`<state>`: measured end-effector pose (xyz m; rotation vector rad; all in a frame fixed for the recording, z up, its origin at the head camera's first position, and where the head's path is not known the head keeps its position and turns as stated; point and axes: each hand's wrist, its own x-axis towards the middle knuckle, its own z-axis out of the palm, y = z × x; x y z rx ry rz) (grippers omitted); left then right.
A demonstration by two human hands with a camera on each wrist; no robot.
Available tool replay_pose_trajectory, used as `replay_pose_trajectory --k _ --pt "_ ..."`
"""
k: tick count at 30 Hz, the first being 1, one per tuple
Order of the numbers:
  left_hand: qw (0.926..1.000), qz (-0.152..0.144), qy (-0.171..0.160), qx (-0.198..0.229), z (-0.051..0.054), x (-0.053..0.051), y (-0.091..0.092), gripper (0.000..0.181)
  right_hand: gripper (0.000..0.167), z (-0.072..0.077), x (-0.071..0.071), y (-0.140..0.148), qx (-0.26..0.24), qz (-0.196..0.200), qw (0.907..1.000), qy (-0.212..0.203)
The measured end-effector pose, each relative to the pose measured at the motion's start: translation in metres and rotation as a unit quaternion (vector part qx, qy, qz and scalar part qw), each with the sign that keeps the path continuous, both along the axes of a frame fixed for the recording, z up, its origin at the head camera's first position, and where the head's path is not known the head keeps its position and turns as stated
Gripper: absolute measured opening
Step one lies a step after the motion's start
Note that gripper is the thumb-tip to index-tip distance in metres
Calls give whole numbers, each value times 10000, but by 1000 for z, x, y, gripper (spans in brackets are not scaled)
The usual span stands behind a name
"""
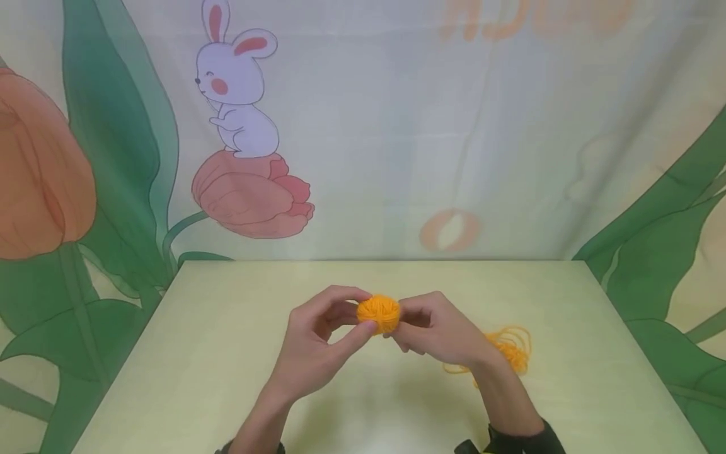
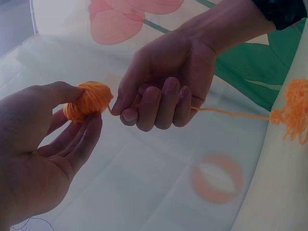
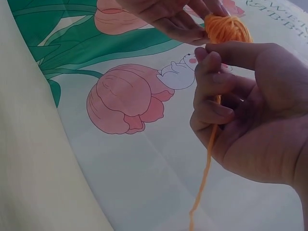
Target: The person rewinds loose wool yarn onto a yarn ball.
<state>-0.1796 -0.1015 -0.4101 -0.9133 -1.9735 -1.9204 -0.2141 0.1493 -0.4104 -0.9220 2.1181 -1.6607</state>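
Observation:
A small ball of orange yarn (image 1: 378, 314) is held above the table between the thumb and fingers of my left hand (image 1: 317, 340). Right beside it, my right hand (image 1: 439, 328) pinches the yarn strand close to the ball. In the left wrist view the strand (image 2: 231, 113) runs from the ball (image 2: 87, 101) through the curled fingers of the right hand (image 2: 161, 96) and on to a loose heap of yarn (image 2: 294, 113). The right wrist view shows the strand (image 3: 206, 168) hanging below the right hand (image 3: 250, 106).
On the pale table (image 1: 227, 378), the loose yarn heap (image 1: 513, 353) lies to the right, partly hidden behind the right forearm. A curtain (image 1: 368, 126) printed with a rabbit, tulips and leaves hangs beyond the table's far edge.

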Motion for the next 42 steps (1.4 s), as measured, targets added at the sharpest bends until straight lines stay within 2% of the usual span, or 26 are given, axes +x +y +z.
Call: replay_pose_trajectory --k 4,11,16,19,22,26,30,34,42 --pt "9993 -317 11 -175 0 1 1 38 13 -1 -2 3 -23 -126 9999 -85" --pt "9961 -782 -67 -414 -1 3 1 36 16 1 -3 3 -222 -483 9972 -523" --pt "9930 -1014 158 -580 -3 2 2 35 19 1 -4 3 -281 -602 9947 -787" --pt "9916 -1043 302 -698 -4 1 2 33 19 1 -4 5 -294 -674 9946 -737" --pt "9900 -989 459 -895 -5 0 3 31 20 2 -4 6 -284 -790 9946 -612" --pt "9872 -732 658 -1252 -5 0 3 31 20 5 -1 9 -275 -1022 9934 -447" --pt "9862 -425 582 -1488 -6 -1 3 32 19 9 2 11 -259 -1207 9919 -302" --pt "9863 -161 419 -1590 -8 -3 3 32 19 13 7 11 -281 -1180 9926 -93" --pt "9838 279 514 -1694 -11 -6 3 30 14 22 19 8 -197 -1090 9926 507"
